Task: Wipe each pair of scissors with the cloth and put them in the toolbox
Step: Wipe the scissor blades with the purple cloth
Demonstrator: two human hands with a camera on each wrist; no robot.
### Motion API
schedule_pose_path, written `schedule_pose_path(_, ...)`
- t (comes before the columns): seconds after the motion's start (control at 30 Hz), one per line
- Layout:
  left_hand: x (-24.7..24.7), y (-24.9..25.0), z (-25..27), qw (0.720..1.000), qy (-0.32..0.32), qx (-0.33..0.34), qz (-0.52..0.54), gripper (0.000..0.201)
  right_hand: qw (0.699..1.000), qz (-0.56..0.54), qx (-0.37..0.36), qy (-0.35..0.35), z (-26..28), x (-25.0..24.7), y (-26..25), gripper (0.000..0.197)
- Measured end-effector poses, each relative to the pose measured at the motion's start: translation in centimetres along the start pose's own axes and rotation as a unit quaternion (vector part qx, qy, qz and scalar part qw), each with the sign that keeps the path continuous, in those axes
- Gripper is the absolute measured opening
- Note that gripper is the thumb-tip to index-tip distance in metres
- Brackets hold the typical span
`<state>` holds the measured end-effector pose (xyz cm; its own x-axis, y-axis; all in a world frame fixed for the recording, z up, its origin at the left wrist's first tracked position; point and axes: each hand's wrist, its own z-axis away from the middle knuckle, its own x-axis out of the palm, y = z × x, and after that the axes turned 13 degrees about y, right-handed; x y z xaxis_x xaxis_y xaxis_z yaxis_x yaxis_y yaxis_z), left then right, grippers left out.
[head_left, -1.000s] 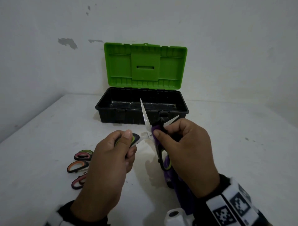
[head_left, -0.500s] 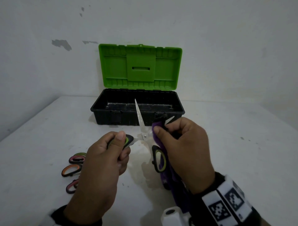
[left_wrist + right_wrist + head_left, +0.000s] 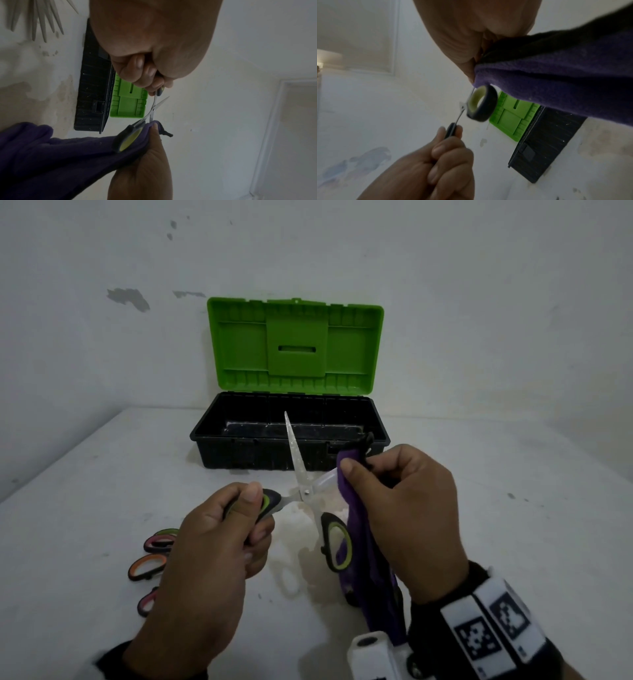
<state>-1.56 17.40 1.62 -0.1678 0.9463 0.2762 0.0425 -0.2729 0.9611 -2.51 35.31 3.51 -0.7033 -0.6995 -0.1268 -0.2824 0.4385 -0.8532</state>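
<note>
Scissors (image 3: 301,474) spread open at frame centre: my left hand (image 3: 212,549) grips one handle, my right hand (image 3: 404,515) pinches the purple cloth (image 3: 363,535) round one blade, before the open toolbox (image 3: 291,440); bare desk (image 3: 513,525) lies right.

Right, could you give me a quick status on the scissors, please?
Left hand grips one handle of the open scissors. Right hand pinches purple cloth round one blade. Toolbox open, path clear.

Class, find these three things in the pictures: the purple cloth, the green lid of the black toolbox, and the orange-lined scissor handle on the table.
purple cloth (image 3: 359,529): head view, fold hanging below the right hand.
green lid (image 3: 239,350): head view, left inner panel.
orange-lined scissor handle (image 3: 147,567): head view, loop's rim.
</note>
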Motion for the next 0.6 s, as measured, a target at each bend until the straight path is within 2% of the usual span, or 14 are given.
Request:
schedule_pose_path(0.1,0.0,0.1,0.0,1.000,-0.005,0.004,-0.003,0.033,0.999,0.011,-0.022,-0.028,0.9,0.0,-0.6,0.023)
schedule_pose_path(0.27,0.2,0.1,0.3,1.000,-0.006,-0.013,-0.001,0.035,0.999,-0.022,0.035,0.004,-0.7,-0.5,0.4,0.023)
schedule_pose_path(0.37,0.3,0.0,0.2,1.000,-0.004,-0.011,-0.009,0.038,0.999,-0.024,0.033,0.014,-1.3,-0.8,0.5,0.023)
schedule_pose_path(0.5,0.4,-0.1,0.1,1.000,0.015,0.008,-0.025,0.039,0.995,-0.061,0.068,0.041,-2.7,-1.5,0.6,0.019)
schedule_pose_path(0.6,0.4,0.1,0.2,0.998,0.034,0.033,-0.039,0.036,0.991,-0.097,0.087,0.021,-3.1,-2.1,0.3,0.014)
